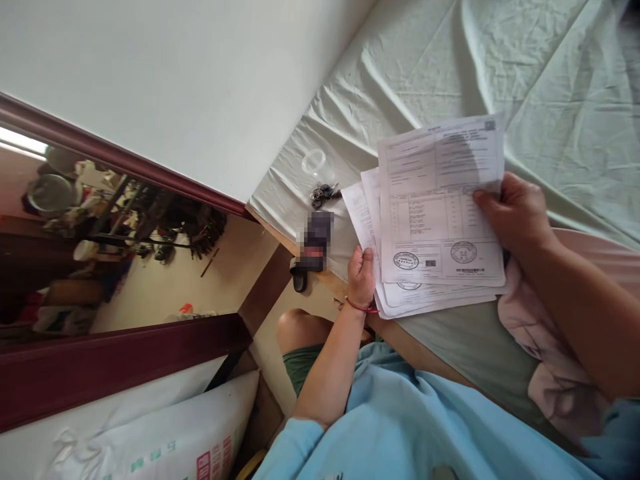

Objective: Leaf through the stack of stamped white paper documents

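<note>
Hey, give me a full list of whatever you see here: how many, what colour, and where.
printed papers: several, white, in both hands
fabric cover: one, pale green, beneath the papers
container: one, clear, far left part of cover
keys: one bunch, dark, beside container
pixelated item: one, dark, nearer than keys
footwear: one visible, black, past cover's edge
cloth: at least one, pink, by right forearm
wall: one, white, upper left
frame: one, dark red, left
clutter: uncountable, mixed colours, beyond frame
sack: at least one, white, lower left
shirt: one, blue, bottom
shorts: one pair, green, bottom centre
bracelet: one, red, left wrist
left hand: one, bare, papers' left edge
right hand: one, bare, papers' right edge
</note>
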### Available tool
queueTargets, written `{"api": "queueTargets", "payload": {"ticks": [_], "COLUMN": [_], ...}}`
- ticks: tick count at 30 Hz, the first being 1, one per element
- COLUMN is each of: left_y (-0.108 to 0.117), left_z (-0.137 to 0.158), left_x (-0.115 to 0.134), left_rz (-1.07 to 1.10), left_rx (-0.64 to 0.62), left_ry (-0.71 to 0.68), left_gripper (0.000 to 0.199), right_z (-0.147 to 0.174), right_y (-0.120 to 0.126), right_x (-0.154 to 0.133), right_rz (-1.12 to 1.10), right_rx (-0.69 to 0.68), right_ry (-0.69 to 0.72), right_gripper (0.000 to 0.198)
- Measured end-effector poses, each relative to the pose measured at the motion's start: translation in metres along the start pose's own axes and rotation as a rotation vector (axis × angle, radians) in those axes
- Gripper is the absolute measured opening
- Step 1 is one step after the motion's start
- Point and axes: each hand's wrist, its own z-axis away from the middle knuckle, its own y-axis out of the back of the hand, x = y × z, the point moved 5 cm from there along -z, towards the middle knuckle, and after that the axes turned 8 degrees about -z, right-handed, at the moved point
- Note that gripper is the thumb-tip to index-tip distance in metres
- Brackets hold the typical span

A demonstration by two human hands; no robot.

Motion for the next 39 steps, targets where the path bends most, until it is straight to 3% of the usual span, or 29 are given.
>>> {"api": "queueTargets", "payload": {"ticks": [2,7,12,17,39], "left_y": [-0.001,-0.002,-0.002,-0.002,-0.006], "left_z": [0.0,0.002,0.004,0.005,0.007], "left_x": [-0.003,-0.005,0.002,0.003,0.006], "left_rz": [0.076,0.186,0.17,0.235,0.182], "left_rx": [-0.016,-0.029,-0.002,0.024,-0.017], "left_ry": [0.033,0.092,0.109,0.139,0.117], "left_gripper": [0.055,0.049,0.052,0.054,0.052], "right_z": [0.0,-0.002,0.004,0.011,0.014], "right_y": [0.002,0.003,-0.007,-0.011,-0.018], "right_x": [0.001,0.008,0.006,-0.007,-0.01], "right_rz": [0.095,0.056,-0.148,-0.079,-0.117], "right_rx": [0.023,0.067,-0.064,-0.108,-0.156], "right_ry": [-0.014,-0.06,-0.049,-0.044,-0.01], "right_gripper": [0.003,0.005,0.014,0.013,0.016]}}
